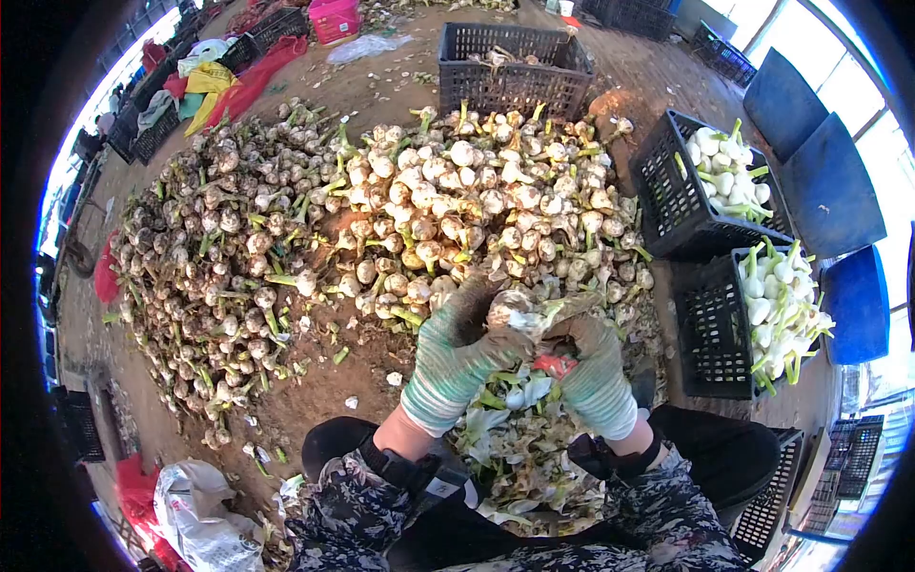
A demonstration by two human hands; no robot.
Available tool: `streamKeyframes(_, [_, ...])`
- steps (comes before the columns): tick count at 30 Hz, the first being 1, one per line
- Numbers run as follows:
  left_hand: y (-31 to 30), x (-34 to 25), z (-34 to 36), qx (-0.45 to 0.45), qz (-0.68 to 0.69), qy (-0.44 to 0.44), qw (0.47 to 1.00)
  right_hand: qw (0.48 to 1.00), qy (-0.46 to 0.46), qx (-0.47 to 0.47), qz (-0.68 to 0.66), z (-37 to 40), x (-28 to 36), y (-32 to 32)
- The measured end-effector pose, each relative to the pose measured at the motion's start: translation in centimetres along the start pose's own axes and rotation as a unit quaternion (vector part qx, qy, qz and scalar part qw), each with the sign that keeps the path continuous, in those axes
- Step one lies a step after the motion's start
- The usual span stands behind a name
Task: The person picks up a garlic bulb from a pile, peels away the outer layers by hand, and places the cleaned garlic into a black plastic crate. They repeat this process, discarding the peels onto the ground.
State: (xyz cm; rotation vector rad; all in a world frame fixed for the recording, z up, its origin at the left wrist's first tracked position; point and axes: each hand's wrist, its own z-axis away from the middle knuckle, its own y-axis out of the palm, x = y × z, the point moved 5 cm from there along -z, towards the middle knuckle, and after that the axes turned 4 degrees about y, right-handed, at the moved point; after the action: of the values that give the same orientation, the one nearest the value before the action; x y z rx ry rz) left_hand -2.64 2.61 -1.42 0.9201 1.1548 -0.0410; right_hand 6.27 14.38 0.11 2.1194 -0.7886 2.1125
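My left hand [456,360], in a green-and-white striped glove with dirty fingers, is closed around a garlic bulb [512,312]. My right hand [593,360], gloved alike, is closed at the bulb's stem side, where loose pale skin shows. A small red object [555,365] sticks out of the right hand; its kind is mostly hidden by the fingers. Below both hands, between my knees, lies a heap of stripped garlic skins and leaves [519,448]. Just beyond the hands is a pile of unpeeled garlic bulbs [467,200].
A darker garlic pile [219,248] spreads to the left. Black crates of cleaned white garlic [705,329] [667,181] stand at the right, beside blue panels [827,181]. Another black crate [515,86] stands behind the pile. A white sack [205,515] lies at lower left.
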Motion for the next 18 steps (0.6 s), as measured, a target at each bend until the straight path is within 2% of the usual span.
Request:
streamKeyframes(1, [-0.2,0.2,-0.1,-0.001,-0.001,0.0,1.0,1.0,0.0,0.0,-0.001,-0.1,-0.2,-0.3])
streamKeyframes(3, [0.4,0.0,-0.3,0.091,-0.12,0.139,0.979,0.973,0.197,0.034,-0.119,-0.3,-3.3,-0.9])
streamKeyframes(4, [0.4,-0.1,-0.3,0.074,-0.198,0.17,0.962,0.953,0.211,-0.037,-0.214,0.2,-4.7,-1.3])
streamKeyframes(5, [0.4,-0.2,-0.4,0.074,-0.198,0.17,0.963,0.953,0.211,-0.037,-0.214,0.2,-4.3,-1.5])
streamKeyframes(6, [0.7,-1.1,-0.2,0.077,-0.334,0.228,0.911,0.91,0.221,-0.016,-0.352,0.2,-3.4,-1.4])
streamKeyframes(7, [1.3,-1.7,-0.1,0.079,-0.461,0.28,0.838,0.847,0.225,0.004,-0.482,0.3,-2.9,-1.2])
streamKeyframes(8, [2.0,-2.2,-0.1,0.081,-0.464,0.28,0.837,0.846,0.225,0.001,-0.483,0.2,-3.2,-1.3])
streamKeyframes(9, [2.1,-2.2,-0.1,0.084,-0.464,0.279,0.837,0.891,0.228,0.016,-0.392,0.1,-3.7,-1.4])
streamKeyframes(11, [2.7,-2.3,0.3,0.107,-0.541,0.337,0.763,0.952,0.228,0.047,-0.197,-0.2,-4.5,-1.5])
streamKeyframes(12, [2.8,-2.3,0.3,0.107,-0.541,0.337,0.763,0.898,0.326,0.048,-0.292,-0.4,-1.7,-1.2])
streamKeyframes(16, [2.7,-2.4,0.4,0.114,-0.539,0.314,0.774,0.891,0.319,0.035,-0.321,-0.3,-1.9,-0.8])
streamKeyframes(18, [2.0,-1.9,0.1,0.102,-0.477,0.271,0.83,0.904,0.251,0.005,-0.347,-0.3,-2.6,-0.6])
